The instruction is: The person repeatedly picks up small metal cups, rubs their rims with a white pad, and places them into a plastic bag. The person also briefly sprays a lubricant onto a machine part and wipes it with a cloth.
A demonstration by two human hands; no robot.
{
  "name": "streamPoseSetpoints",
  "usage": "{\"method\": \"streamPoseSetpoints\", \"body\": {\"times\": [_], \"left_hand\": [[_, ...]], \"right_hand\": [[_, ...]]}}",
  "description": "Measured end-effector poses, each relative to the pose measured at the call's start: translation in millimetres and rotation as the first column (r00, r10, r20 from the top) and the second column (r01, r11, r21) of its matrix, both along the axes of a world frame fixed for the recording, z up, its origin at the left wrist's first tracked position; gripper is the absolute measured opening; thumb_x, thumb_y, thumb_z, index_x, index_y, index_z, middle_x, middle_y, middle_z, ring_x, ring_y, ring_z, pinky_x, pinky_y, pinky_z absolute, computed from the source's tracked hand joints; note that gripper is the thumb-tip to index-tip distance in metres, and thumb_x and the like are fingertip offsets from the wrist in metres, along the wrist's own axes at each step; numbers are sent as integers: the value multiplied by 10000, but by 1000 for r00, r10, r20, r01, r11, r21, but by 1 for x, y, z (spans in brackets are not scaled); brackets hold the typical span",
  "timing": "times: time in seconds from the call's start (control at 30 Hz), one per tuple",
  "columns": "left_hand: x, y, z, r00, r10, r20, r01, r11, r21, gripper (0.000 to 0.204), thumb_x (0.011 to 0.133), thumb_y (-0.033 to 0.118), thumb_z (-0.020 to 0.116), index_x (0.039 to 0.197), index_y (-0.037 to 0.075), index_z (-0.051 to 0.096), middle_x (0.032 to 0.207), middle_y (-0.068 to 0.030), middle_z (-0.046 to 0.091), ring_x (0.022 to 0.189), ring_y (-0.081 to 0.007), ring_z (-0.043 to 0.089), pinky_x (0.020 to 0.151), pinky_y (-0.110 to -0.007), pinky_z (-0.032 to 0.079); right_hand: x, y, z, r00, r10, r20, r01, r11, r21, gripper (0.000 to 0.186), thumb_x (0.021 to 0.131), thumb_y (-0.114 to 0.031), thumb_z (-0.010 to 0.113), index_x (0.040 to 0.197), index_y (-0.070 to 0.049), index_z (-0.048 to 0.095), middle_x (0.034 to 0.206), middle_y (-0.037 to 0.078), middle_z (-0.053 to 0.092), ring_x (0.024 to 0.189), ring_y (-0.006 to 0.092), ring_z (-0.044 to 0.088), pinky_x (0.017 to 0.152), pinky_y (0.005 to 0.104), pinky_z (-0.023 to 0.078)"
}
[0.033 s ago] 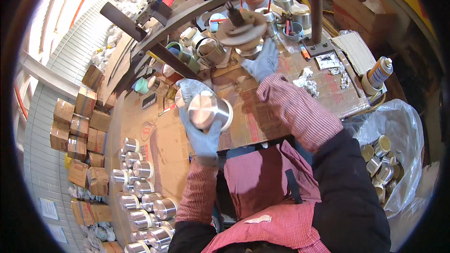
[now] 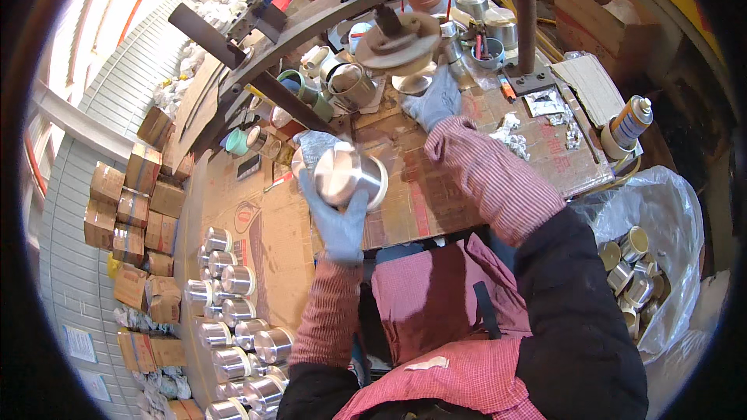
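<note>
My left hand [image 2: 337,225], in a grey-blue glove, is closed around a shiny metal canister [image 2: 342,175] with a cream rim, tilted over the cardboard-covered bench. Pale knit fabric [image 2: 315,145] shows behind the canister; whether it is a rag or part of the glove is unclear. My right hand [image 2: 436,101], gloved too, reaches under the round press plate [image 2: 398,43]. Its thumb and fingers are on either side of a shiny round metal piece [image 2: 414,82] there, and appear to grip it. The far fingertips are partly hidden.
Several metal canisters [image 2: 237,280] stand in rows at the left. A clear plastic bag [image 2: 677,202] of metal cups is at the right, near a spray can [image 2: 630,120]. A steel post [image 2: 525,27] and crossbeam frame the press. Cartons [image 2: 132,206] are stacked far left.
The press plate is slightly higher and left. My right hand's fingers have moved down a little and closer around the metal piece. The canister in my left hand has barely shifted.
</note>
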State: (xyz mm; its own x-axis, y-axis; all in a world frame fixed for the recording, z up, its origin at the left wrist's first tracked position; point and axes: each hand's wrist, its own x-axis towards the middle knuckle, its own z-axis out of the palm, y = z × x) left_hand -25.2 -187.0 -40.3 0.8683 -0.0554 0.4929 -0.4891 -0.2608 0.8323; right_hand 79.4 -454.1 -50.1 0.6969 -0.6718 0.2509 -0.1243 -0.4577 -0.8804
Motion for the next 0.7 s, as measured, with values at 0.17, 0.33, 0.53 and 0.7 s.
{"method": "streamPoseSetpoints", "body": {"times": [0.17,0.33,0.53,0.7], "left_hand": [[79,-49,8,999,-33,26,36,992,-119,1089,798,112,847,1642,9,167,1551,-230,385,1422,-303,411,1191,-412,361],[130,-135,-8,988,-155,16,155,959,-237,1118,792,110,902,1617,-6,156,1445,-189,515,1272,-282,561,1093,-381,467],[154,-205,-42,975,-223,-6,220,966,-136,851,789,246,923,1440,-30,451,1314,-189,670,1187,-292,660,1022,-407,526],[113,-169,-52,992,-111,-59,120,974,191,936,861,224,852,1548,-74,288,1476,-266,527,1344,-368,548,1120,-461,447]], "right_hand": [[-35,-2,20,908,23,419,-56,996,66,1063,703,-303,932,1549,-6,363,1466,220,533,1349,344,542,1134,431,450],[-214,-15,-16,795,76,602,-380,835,398,958,824,-194,839,1583,-4,286,1498,204,480,1319,291,545,1073,390,501],[-445,-88,-87,889,-224,398,8,879,477,811,965,-210,716,1628,-144,254,1353,270,492,1077,299,560,882,371,469],[-583,-152,-134,724,-684,-89,629,708,-320,999,874,-398,820,1590,46,283,1576,216,397,1412,329,466,1130,433,451]]}}
